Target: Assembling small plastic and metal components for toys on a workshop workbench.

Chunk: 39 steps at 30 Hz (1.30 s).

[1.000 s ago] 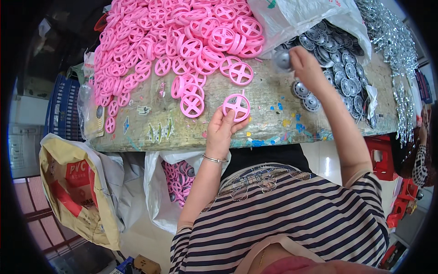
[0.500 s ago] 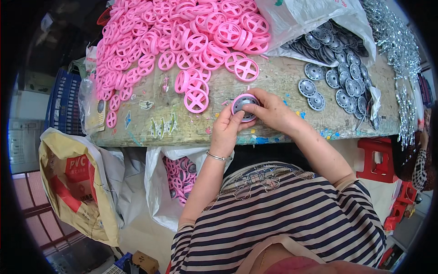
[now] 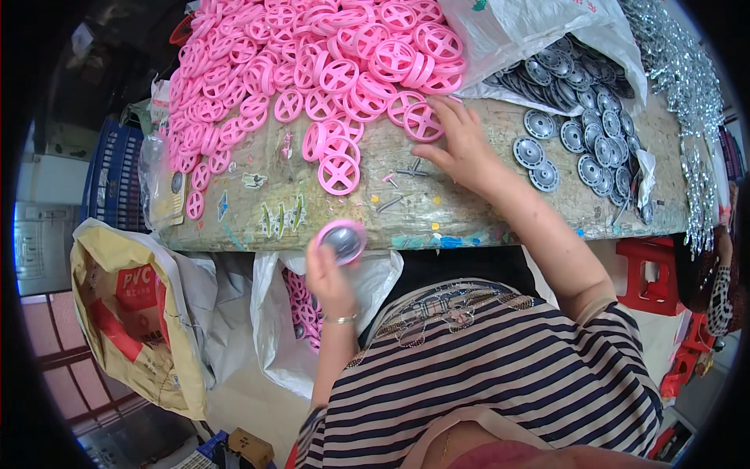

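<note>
Left hand [image 3: 332, 285] gripping grey-capped pink wheel [image 3: 344, 241] by counter [image 3: 469, 215] near edge. Right hand [image 3: 473, 160] spread at pink spoked wheel [image 3: 423, 123] on counter; best pinch rim, not spokes.

The left hand [image 3: 326, 280] gripped low while the right hand [image 3: 469, 156] reached farther forward, spread.
The left forearm [image 3: 331, 359] rose steeply to a blurred hand with curled fingers. The right forearm [image 3: 551, 234] slanted forward and leftward from a bent elbow [image 3: 592, 288]; the back of that hand faced up, its thumb [image 3: 432, 155] angled left, apart from the extended fingers.
</note>
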Each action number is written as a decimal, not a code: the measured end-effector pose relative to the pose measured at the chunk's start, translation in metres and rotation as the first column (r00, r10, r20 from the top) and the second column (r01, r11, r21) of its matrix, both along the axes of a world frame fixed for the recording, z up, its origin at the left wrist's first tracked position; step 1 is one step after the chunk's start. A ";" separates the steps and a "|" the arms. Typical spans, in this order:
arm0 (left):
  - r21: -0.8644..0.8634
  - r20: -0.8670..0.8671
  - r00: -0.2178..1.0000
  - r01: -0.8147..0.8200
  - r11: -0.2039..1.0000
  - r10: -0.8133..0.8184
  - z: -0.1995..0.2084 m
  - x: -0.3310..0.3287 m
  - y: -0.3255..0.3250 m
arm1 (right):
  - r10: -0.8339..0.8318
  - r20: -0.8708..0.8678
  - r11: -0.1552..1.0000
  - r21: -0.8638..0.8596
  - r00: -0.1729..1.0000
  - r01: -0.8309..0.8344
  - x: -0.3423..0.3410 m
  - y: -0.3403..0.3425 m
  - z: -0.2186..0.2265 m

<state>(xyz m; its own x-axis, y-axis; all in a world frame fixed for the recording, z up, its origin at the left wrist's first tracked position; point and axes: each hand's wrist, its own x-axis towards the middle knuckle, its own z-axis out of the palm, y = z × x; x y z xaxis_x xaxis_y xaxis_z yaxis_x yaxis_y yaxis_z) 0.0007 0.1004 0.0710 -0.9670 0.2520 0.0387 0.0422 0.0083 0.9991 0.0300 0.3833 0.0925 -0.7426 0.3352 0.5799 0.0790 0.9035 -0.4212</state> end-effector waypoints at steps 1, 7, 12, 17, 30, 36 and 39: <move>-0.032 -0.061 0.996 -0.064 0.997 0.062 -0.006 -0.002 -0.021 | -0.001 0.014 0.999 -0.041 1.000 0.002 -0.005 0.005 -0.003; -0.683 -0.119 0.982 -0.188 0.706 0.147 -0.042 -0.012 -0.153 | 0.095 0.131 0.994 0.042 0.987 -0.101 -0.018 0.029 -0.017; -0.652 -0.495 0.862 -0.448 0.612 0.105 -0.021 -0.019 -0.117 | 0.122 0.112 0.932 -0.355 0.986 -0.074 0.001 0.025 0.004; 0.190 0.066 0.923 0.362 0.912 -0.380 0.012 0.004 0.022 | 0.321 0.044 0.915 -0.273 0.946 -0.298 0.044 -0.037 0.030; 0.307 0.309 0.791 0.442 0.843 -0.528 0.007 -0.004 0.112 | -0.216 0.305 0.976 0.090 0.927 0.198 0.124 0.058 0.000; 0.413 0.311 0.749 0.448 0.793 -0.585 0.003 -0.010 0.109 | -0.277 0.248 0.954 -0.048 0.929 0.297 0.090 0.067 -0.006; 0.422 0.338 0.765 0.398 0.815 -0.549 0.002 -0.008 0.103 | 0.093 0.118 0.720 -0.693 0.989 0.015 0.065 0.011 0.024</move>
<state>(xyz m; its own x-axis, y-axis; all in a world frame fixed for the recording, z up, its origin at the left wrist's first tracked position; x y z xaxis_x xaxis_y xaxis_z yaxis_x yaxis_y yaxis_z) -0.0071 0.2036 0.0731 -0.6590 0.7284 -0.1877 -0.4707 -0.2046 0.8582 0.0952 0.3941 0.1165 -0.8159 0.5708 0.0923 0.1544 0.3688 -0.9166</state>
